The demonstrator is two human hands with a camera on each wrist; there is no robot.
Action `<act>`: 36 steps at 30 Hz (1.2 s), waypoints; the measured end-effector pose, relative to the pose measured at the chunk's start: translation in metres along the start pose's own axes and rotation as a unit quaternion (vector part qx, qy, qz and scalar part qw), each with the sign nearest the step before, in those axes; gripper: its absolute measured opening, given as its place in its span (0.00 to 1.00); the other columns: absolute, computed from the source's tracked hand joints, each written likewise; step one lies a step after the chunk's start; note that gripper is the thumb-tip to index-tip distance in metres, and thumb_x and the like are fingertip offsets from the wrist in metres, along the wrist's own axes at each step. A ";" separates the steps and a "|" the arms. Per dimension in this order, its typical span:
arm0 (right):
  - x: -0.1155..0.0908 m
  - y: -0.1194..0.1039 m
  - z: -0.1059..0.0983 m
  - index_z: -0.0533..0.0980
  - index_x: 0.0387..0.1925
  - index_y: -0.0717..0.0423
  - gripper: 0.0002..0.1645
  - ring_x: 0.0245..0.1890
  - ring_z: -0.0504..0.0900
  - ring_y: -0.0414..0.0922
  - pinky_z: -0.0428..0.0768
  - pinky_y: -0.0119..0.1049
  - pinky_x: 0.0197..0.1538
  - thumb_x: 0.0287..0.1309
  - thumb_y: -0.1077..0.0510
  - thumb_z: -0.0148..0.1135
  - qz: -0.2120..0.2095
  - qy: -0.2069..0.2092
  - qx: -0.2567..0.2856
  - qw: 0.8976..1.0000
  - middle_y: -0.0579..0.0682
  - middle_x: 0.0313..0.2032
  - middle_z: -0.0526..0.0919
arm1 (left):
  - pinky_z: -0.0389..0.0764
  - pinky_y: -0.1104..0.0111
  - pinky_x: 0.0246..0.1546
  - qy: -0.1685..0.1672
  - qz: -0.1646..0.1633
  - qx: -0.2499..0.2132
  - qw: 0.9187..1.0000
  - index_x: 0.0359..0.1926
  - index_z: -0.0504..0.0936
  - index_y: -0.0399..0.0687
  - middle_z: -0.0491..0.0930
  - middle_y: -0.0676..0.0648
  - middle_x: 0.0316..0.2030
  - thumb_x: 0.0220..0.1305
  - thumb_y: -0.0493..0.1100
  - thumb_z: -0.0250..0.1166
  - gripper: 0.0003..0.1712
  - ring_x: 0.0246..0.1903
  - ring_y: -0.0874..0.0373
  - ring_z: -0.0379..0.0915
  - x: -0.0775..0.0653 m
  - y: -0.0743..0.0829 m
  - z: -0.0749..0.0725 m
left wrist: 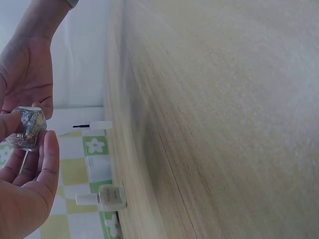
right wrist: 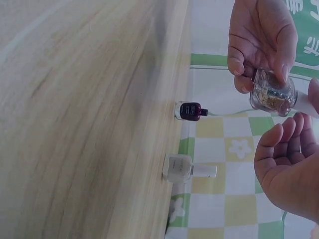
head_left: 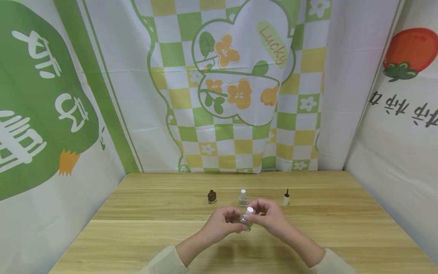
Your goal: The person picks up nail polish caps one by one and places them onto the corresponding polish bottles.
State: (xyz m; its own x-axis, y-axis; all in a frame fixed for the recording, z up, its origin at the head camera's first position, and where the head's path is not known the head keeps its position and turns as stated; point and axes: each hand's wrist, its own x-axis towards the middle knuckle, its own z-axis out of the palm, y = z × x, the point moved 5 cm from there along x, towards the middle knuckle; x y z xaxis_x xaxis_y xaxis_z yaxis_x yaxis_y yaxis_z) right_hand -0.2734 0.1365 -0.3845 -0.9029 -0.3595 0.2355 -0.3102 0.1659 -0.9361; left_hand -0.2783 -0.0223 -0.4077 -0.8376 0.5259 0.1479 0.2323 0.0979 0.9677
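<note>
We log a wood-grain tabletop [head_left: 137, 236]. Standing on it, left to right: dark bottle [head_left: 212, 196], white-capped bottle [head_left: 243, 199], white cap [head_left: 286, 199] with dark brush [head_left: 287, 193] upward.

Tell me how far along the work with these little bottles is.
Looks done: the dark bottle stands uncapped, and a brush cap stands upturned on the table. In hand: the left hand holds the glitter bottle while the right hand pinches its white cap; opening or closing, I cannot tell. Possibly left, if all are to be opened: the pale bottle, which stands capped.
</note>
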 end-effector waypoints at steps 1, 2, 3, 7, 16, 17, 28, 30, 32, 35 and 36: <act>0.000 0.000 0.000 0.76 0.35 0.66 0.13 0.31 0.74 0.43 0.77 0.32 0.34 0.54 0.61 0.70 0.001 0.001 -0.001 1.000 0.50 0.30 0.77 | 0.81 0.70 0.35 -0.001 0.000 0.001 1.000 0.44 0.82 0.37 0.83 0.47 0.37 0.58 0.34 0.68 0.12 0.35 0.58 0.78 0.000 0.000 0.000; 0.000 0.000 0.001 0.75 0.35 0.65 0.13 0.31 0.74 0.43 0.77 0.32 0.33 0.54 0.61 0.70 0.003 0.002 -0.001 1.000 0.50 0.30 0.76 | 0.81 0.70 0.35 -0.003 0.001 0.003 1.000 0.44 0.82 0.37 0.83 0.47 0.37 0.58 0.34 0.68 0.12 0.35 0.58 0.78 0.000 -0.001 0.000; -0.001 0.000 0.001 0.75 0.35 0.65 0.14 0.31 0.74 0.44 0.77 0.32 0.33 0.54 0.61 0.70 0.005 0.002 -0.001 1.000 0.50 0.30 0.76 | 0.81 0.70 0.36 -0.004 0.002 0.004 1.000 0.44 0.82 0.37 0.83 0.47 0.37 0.58 0.34 0.68 0.12 0.35 0.58 0.78 0.000 -0.001 0.000; -0.002 0.002 0.001 0.73 0.35 0.64 0.14 0.31 0.73 0.44 0.75 0.31 0.32 0.55 0.60 0.70 0.010 0.000 -0.002 1.000 0.50 0.31 0.76 | 0.81 0.70 0.35 -0.006 0.006 0.008 1.000 0.44 0.82 0.38 0.83 0.48 0.37 0.58 0.34 0.68 0.12 0.34 0.58 0.77 0.000 -0.002 0.001; -0.001 0.003 -0.010 0.77 0.44 0.62 0.17 0.35 0.76 0.46 0.80 0.35 0.39 0.55 0.59 0.70 0.005 -0.032 -0.003 0.999 0.53 0.35 0.77 | 0.81 0.71 0.35 0.002 0.002 -0.006 1.000 0.43 0.82 0.36 0.83 0.47 0.36 0.57 0.33 0.69 0.11 0.34 0.58 0.77 0.000 0.001 0.001; -0.001 0.002 -0.011 0.77 0.46 0.62 0.18 0.36 0.76 0.46 0.81 0.36 0.39 0.55 0.59 0.70 -0.001 -0.039 -0.004 0.999 0.54 0.36 0.77 | 0.81 0.71 0.35 0.003 0.002 -0.009 1.000 0.43 0.81 0.36 0.83 0.47 0.36 0.57 0.33 0.69 0.12 0.34 0.58 0.77 0.000 0.002 0.001; -0.001 0.001 -0.013 0.79 0.50 0.64 0.18 0.38 0.77 0.44 0.81 0.40 0.41 0.59 0.60 0.66 -0.022 -0.075 -0.013 0.997 0.54 0.36 0.80 | 0.82 0.70 0.35 0.002 0.009 -0.007 1.000 0.43 0.81 0.35 0.83 0.45 0.37 0.57 0.33 0.69 0.12 0.33 0.59 0.78 -0.001 0.002 0.001; -0.001 0.001 -0.012 0.79 0.49 0.64 0.17 0.38 0.77 0.44 0.81 0.42 0.42 0.59 0.60 0.66 -0.026 -0.075 -0.009 0.997 0.54 0.36 0.80 | 0.82 0.70 0.35 0.001 0.008 -0.009 1.000 0.43 0.81 0.35 0.83 0.46 0.37 0.58 0.33 0.69 0.12 0.34 0.59 0.78 -0.001 0.003 0.002; -0.001 0.002 -0.012 0.80 0.48 0.64 0.16 0.37 0.78 0.44 0.81 0.42 0.41 0.59 0.60 0.66 -0.029 -0.073 -0.005 0.997 0.54 0.36 0.81 | 0.82 0.70 0.35 0.000 0.006 -0.009 1.000 0.43 0.81 0.35 0.83 0.46 0.37 0.58 0.33 0.68 0.12 0.34 0.58 0.78 -0.002 0.003 0.001; -0.001 0.003 -0.011 0.80 0.46 0.64 0.14 0.37 0.77 0.43 0.81 0.40 0.41 0.59 0.61 0.66 -0.027 -0.068 0.001 0.997 0.53 0.35 0.81 | 0.82 0.70 0.36 -0.002 0.005 -0.011 1.000 0.43 0.81 0.35 0.83 0.46 0.37 0.58 0.33 0.68 0.12 0.35 0.58 0.78 -0.002 0.004 0.001; -0.001 0.003 -0.011 0.80 0.45 0.64 0.14 0.37 0.77 0.43 0.81 0.39 0.41 0.59 0.61 0.66 -0.026 -0.065 0.001 0.998 0.52 0.35 0.81 | 0.82 0.70 0.36 -0.002 0.005 -0.012 1.000 0.43 0.81 0.35 0.83 0.46 0.37 0.58 0.33 0.68 0.12 0.35 0.58 0.78 -0.002 0.004 0.001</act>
State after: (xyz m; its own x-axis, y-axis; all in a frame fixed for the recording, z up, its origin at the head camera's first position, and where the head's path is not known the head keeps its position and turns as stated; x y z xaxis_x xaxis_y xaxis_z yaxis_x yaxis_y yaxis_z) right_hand -0.2765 0.1472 -0.3848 -0.8398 -0.4833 0.2474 -0.3539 0.1418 -0.9245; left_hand -0.2751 -0.0218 -0.4048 -0.8335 0.5300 0.1562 0.2278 0.0721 0.9710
